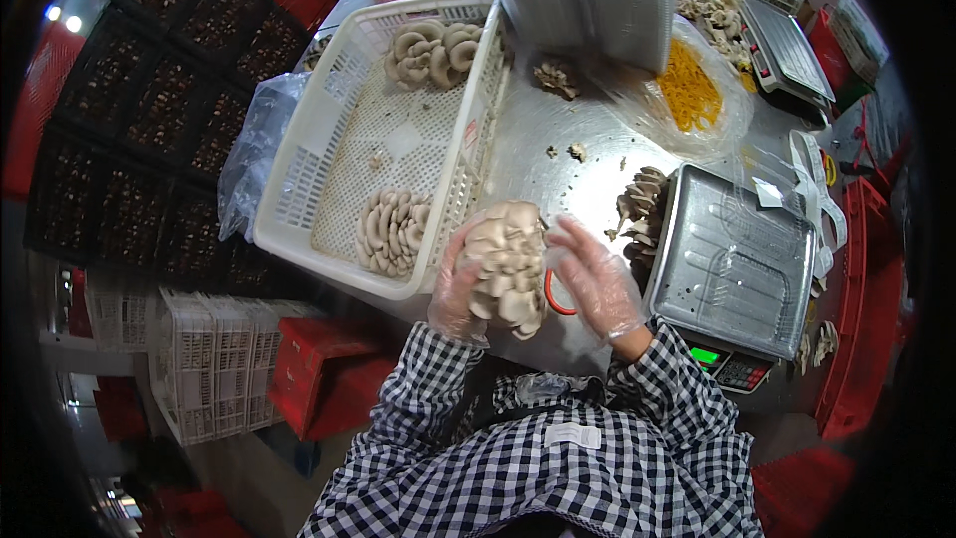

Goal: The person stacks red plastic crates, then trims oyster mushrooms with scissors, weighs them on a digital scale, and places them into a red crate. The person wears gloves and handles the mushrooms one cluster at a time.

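A large cluster of oyster mushrooms (509, 265) rests in my left hand (457, 288), which wears a clear plastic glove. My right hand (596, 280), gloved too, is just right of the cluster. Against its left side shows an orange-red loop handle (553, 295), with a small dark tip near the fingertips; whether the hand grips this tool is unclear. Left of my hands stands a white perforated plastic crate (347, 142), holding mushroom clusters at its far end (433, 52) and near end (392, 232). More mushrooms (642, 202) lie beside a clear plastic tray on the weighing scale (732, 261).
A tall stack of clear plastic trays (582, 0) and a bag of yellow rubber bands (691, 86) stand at the back of the metal table (538, 142). A second scale (788, 45) is far right. Black crates (149, 112) stand left; a red box (321, 373) is below them.
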`<state>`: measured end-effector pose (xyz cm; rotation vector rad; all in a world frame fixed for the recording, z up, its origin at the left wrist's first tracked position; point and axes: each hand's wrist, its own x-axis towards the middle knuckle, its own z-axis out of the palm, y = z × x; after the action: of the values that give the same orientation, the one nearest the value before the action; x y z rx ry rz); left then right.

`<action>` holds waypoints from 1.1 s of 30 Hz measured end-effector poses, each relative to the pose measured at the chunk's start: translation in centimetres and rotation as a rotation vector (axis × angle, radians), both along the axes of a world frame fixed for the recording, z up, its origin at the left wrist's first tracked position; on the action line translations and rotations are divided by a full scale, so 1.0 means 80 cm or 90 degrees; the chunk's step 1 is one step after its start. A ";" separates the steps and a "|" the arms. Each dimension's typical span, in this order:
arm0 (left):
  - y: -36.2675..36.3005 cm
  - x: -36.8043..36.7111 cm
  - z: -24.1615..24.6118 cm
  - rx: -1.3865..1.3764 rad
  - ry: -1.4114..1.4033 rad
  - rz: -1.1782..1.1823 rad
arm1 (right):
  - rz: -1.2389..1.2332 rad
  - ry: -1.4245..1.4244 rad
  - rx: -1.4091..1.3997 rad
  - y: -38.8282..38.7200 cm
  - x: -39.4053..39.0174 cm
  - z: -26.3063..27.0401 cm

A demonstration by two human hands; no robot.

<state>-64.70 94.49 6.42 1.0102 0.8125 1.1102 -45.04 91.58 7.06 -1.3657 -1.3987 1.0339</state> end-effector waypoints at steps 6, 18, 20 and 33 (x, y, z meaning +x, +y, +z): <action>0.001 0.035 0.086 0.319 0.290 -0.086 | -0.102 0.689 -0.240 -0.020 0.010 -0.009; -0.022 0.071 0.041 -0.015 0.077 -0.177 | -0.467 -0.455 0.846 -0.016 0.037 -0.002; -0.033 0.092 0.046 -0.069 0.006 -0.134 | -0.309 -0.401 0.853 -0.033 0.062 0.006; -0.043 0.142 0.080 -0.095 -0.087 -0.316 | -0.200 0.955 -0.124 -0.111 0.092 0.011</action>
<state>-53.33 91.02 12.81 0.9315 0.4875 0.6729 -37.64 82.70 7.97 -0.5137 0.0322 1.4607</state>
